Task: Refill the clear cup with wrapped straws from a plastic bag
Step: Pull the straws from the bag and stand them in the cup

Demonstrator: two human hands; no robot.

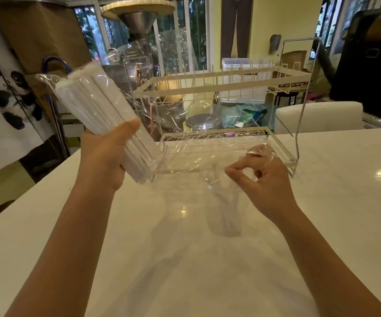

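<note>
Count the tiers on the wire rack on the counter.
2. On the wire rack, the upper tier sits at mid-height; the lower tier rests on the white counter, partly behind the clear plastic bag.

Single head-worn view, wide angle.
We look forward and down from head height over the white table (322, 225), close above both forearms, facing a wire rack (207, 85) and windows beyond.
</note>
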